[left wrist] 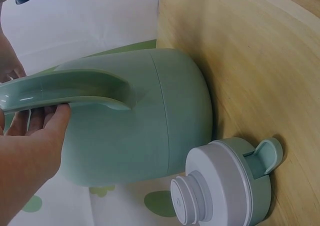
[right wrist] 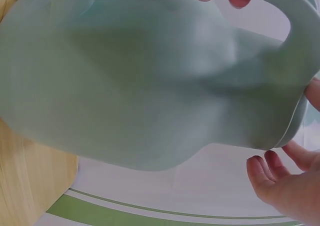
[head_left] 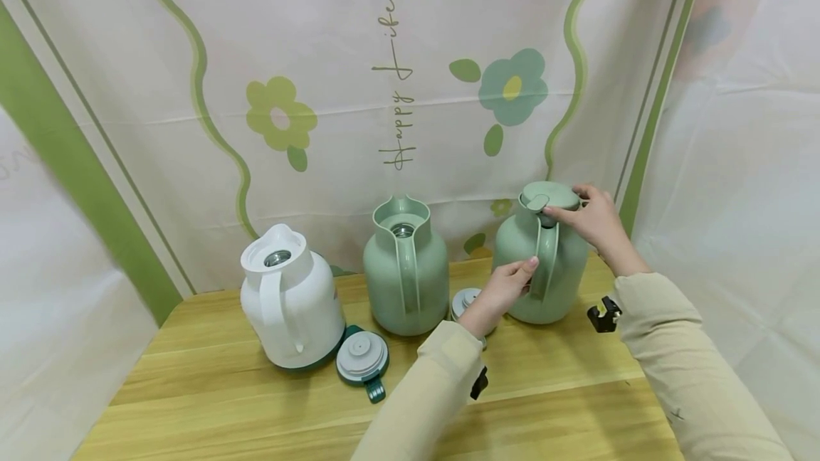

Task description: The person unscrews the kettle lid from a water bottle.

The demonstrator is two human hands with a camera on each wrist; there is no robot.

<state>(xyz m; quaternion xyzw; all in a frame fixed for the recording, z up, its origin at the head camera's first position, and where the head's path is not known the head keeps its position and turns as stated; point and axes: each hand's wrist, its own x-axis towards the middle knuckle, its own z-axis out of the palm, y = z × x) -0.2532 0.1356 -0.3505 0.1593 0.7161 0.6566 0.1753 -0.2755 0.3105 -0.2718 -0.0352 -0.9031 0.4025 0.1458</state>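
At the right of the head view stands a light green thermos jug (head_left: 570, 279) with its round lid (head_left: 559, 195) seated in the mouth. My left hand (head_left: 502, 289) holds the jug's handle (left wrist: 65, 88), fingers curled behind it in the left wrist view. Up top, my right hand (head_left: 597, 220) grips the lid by its edge, thumb near the lever and fingers at the far side. The right wrist view shows these fingertips (right wrist: 257, 171) right at the jug's rim. A second lid (left wrist: 225, 181), green with a white underside, lies upturned beside the jug.
A lidless green jug (head_left: 410, 283) stands mid-table, with a lidless white jug (head_left: 297, 311) to its left. In front of them lies an upturned dark green and white lid (head_left: 362, 358). A printed curtain (head_left: 346, 41) hangs behind the wooden table (head_left: 256, 411).
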